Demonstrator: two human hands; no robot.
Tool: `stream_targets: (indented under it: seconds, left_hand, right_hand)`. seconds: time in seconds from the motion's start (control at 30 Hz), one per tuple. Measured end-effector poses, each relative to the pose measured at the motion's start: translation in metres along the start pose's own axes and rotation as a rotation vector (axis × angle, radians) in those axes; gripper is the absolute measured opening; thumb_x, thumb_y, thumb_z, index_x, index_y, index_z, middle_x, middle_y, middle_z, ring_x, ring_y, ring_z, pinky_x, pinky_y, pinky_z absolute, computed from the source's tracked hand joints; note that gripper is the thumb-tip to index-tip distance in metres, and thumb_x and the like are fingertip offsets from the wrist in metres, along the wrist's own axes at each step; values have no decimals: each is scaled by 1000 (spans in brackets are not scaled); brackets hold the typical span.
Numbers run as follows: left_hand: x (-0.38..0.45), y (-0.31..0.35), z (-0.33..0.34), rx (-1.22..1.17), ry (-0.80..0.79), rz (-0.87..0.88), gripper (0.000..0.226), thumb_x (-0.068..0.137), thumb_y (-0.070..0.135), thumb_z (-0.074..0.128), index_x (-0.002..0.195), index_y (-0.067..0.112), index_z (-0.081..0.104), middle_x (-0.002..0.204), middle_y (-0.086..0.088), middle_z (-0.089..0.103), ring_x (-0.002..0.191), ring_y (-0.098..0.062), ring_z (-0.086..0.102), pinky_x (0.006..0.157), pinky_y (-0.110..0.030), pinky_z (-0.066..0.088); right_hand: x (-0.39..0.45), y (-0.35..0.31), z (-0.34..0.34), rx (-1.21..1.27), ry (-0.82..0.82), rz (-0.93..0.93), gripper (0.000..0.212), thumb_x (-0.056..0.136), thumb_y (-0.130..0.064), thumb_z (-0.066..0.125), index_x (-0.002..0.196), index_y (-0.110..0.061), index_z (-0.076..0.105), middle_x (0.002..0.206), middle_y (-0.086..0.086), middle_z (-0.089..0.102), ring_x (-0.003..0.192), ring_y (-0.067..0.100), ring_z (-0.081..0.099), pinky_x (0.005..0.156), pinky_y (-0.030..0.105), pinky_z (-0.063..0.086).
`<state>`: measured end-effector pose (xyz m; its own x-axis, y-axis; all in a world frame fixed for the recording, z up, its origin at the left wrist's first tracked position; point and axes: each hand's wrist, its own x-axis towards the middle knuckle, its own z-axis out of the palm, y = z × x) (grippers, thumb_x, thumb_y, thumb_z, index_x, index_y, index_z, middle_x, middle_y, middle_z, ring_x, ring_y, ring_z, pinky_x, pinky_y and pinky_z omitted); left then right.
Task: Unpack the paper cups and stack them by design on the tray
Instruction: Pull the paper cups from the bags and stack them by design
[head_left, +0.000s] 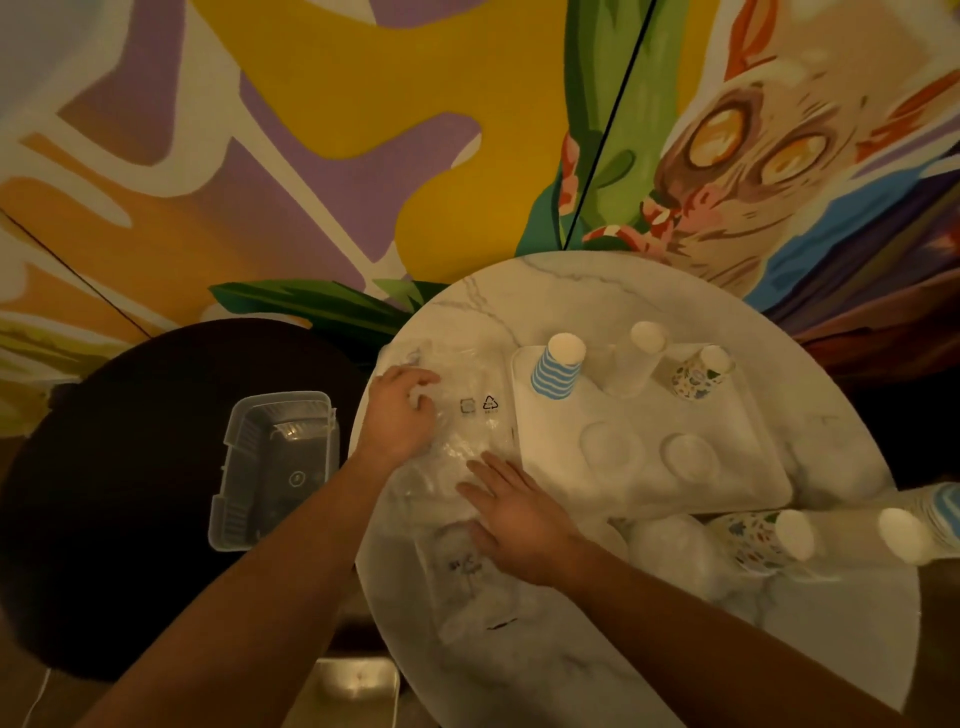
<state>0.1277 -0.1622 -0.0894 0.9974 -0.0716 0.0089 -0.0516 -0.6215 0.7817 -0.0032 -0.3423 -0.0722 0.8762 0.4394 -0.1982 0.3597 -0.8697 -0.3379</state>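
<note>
While left hand (400, 410) pinches the clear plastic wrap (467, 431) and right hand (519, 514) lies flat on it, fingers straight, clear it off the table (597, 291) (probably empty); striped cups (558, 371) already on tray (727, 467), more cups (769, 538) beside.

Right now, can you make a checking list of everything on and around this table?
Surface: round marble table.
Job's things: white tray holds three upside-down cup stacks: blue-striped, plain white, floral. More cups lie off the tray at the near right.
Clutter: crumpled clear plastic wrap.
Grippers: left hand grips the wrap; right hand presses flat on it.
Cables: thin white cord at the lower left.
Surroundings: clear plastic bin on a dark table; painted mural behind.
</note>
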Motion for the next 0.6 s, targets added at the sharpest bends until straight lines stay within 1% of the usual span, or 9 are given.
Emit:
stream_targets:
  seconds: [0.07,0.13,0.2,0.23,0.33,0.4,0.43,0.5,0.6]
  left_hand:
    - [-20,14,-6,-128,126,-20,28,88,-4,60,102,16,73,106,6,62,92,-9,57,91,-33,52]
    - [-40,29,-6,-188,156,-20,28,89,-6,59,100,17,71,102,7,63,86,-1,58,83,-20,50]
    - [-57,45,2,-210,147,27,32,88,-8,59,97,21,70,100,8,65,88,6,58,78,-5,43]
    - [-65,55,8,-218,135,55,34,87,-9,59,96,22,69,98,12,65,88,7,58,76,-4,42]
    - [-88,92,31,-258,50,158,34,83,-7,61,96,24,72,97,18,63,84,-2,60,72,-11,44]
    - [-105,117,48,-264,-55,230,28,82,5,65,100,25,72,100,13,64,84,-6,59,71,-16,45]
    - [-113,129,57,-249,-134,260,26,82,13,67,105,26,71,103,11,63,87,-5,58,73,-17,45]
    - [-131,148,75,-150,-320,307,40,83,30,73,121,30,65,118,9,59,106,-8,53,90,-23,46]
    - [-153,165,105,102,-535,372,86,74,52,81,148,35,41,147,4,44,135,-19,35,114,-30,31]
  right_hand:
    - [-9,0,-14,96,174,-48,43,98,-34,48,138,-18,55,150,7,47,144,25,35,119,38,31]
    - [-20,2,-32,220,353,-49,34,95,-30,51,123,-18,66,128,1,62,123,18,53,104,31,46]
    - [-34,7,-56,367,457,46,25,94,-27,54,113,-20,70,112,-6,67,105,10,59,91,24,48]
    - [-42,10,-69,450,497,123,21,94,-25,56,108,-22,71,105,-9,69,96,5,61,85,23,50]
    - [-72,28,-103,771,631,378,19,95,-12,59,90,-24,73,79,-9,72,69,3,63,66,27,52]
    - [-99,38,-120,942,717,457,21,98,-7,56,88,-15,72,70,2,69,59,10,59,55,29,47]
    - [-115,43,-125,988,750,475,20,99,-7,54,89,-10,71,69,9,67,57,14,57,51,29,45]
    - [-145,50,-126,1018,781,529,21,100,-8,51,89,-6,69,68,15,65,55,18,55,49,30,43]
    - [-185,62,-110,1014,788,646,24,100,-10,51,84,-10,68,60,8,62,51,19,53,47,30,42]
